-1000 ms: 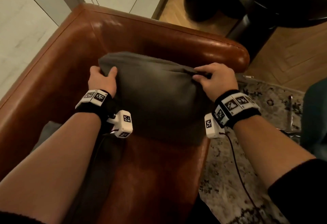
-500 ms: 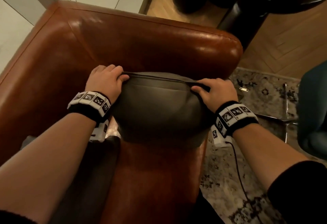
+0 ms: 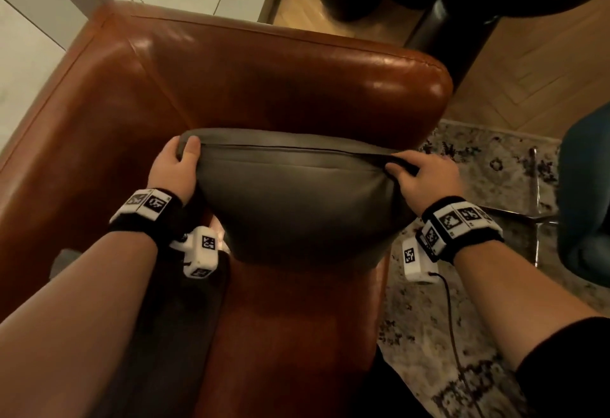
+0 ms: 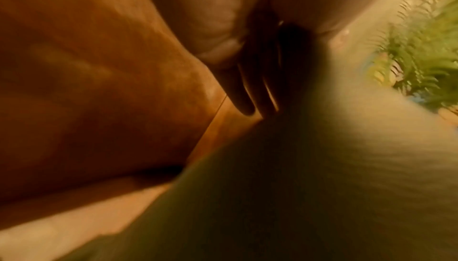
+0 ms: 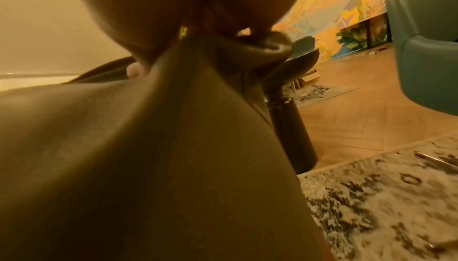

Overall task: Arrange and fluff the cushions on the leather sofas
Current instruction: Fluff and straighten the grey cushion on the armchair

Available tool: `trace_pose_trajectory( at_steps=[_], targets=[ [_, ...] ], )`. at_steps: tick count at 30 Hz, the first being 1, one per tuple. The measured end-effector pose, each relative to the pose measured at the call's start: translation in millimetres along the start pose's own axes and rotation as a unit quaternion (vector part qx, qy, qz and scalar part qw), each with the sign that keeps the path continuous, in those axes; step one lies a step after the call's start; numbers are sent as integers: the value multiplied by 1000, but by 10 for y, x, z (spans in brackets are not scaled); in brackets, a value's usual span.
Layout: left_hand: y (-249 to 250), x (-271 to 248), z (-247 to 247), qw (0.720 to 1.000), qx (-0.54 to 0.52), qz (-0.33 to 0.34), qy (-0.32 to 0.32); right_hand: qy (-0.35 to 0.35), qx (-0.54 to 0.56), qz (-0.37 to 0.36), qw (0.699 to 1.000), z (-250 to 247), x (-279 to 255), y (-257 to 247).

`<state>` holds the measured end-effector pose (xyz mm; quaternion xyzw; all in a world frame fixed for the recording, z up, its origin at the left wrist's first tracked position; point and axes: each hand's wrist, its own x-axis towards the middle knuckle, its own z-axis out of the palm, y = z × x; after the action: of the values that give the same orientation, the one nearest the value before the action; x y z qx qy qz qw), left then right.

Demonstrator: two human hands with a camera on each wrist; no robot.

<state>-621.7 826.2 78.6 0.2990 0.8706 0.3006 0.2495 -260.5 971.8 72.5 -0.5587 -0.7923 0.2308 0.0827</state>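
Observation:
A dark grey cushion is held up over the seat of a brown leather sofa, its zipped seam facing up. My left hand grips the cushion's top left corner, thumb on the near face. My right hand pinches the top right corner. In the left wrist view my fingers lie behind the grey cushion, against the leather. In the right wrist view the cushion fills the frame and my hand bunches its corner.
A second dark cushion or throw lies on the seat at lower left. A patterned rug covers the floor to the right, with a teal chair and a black table base near the sofa arm.
The cushion was lying against the backrest a second ago. Both hands have pulled it up and toward me by its top corners, and its body now bulges rounder.

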Motion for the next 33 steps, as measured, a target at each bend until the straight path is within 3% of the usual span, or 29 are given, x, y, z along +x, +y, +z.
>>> trace_pose_trajectory(
  at_steps=[3, 7, 9, 10, 11, 13, 16, 21, 25, 28, 33],
  targets=[
    [75, 91, -2, 997, -40, 6, 64, 74, 15, -9, 997, -55, 90, -148],
    [156, 176, -65, 993, -61, -23, 100, 35, 3, -16, 999, -195, 191, -258],
    [67, 125, -97, 991, -64, -76, 85, 55, 47, 5, 997, -153, 100, -100],
    [-33, 83, -125, 987, -68, -122, 79, 73, 116, 48, 989, -104, 6, 15],
    [-156, 36, -138, 985, -60, -143, 73, 77, 183, 121, 972, -10, -115, 145],
    [-406, -64, -91, 992, -19, -116, 39, 26, 278, 241, 930, 237, -350, 339],
    [-496, -164, 53, 998, -19, -54, 1, -41, 334, 239, 911, 547, -486, 285],
    [-366, -50, 99, 988, -149, -23, 41, 58, 485, 266, 831, 544, -276, -34],
    [-361, 33, 55, 971, -214, -53, 93, 122, 405, 264, 867, 562, -254, -72],
    [-431, 152, -52, 974, -154, -76, 150, 156, 414, 273, 854, 500, -194, -35],
    [-446, 210, -52, 982, -128, -53, 124, 153, 439, 258, 847, 462, -172, 27]
  ],
)
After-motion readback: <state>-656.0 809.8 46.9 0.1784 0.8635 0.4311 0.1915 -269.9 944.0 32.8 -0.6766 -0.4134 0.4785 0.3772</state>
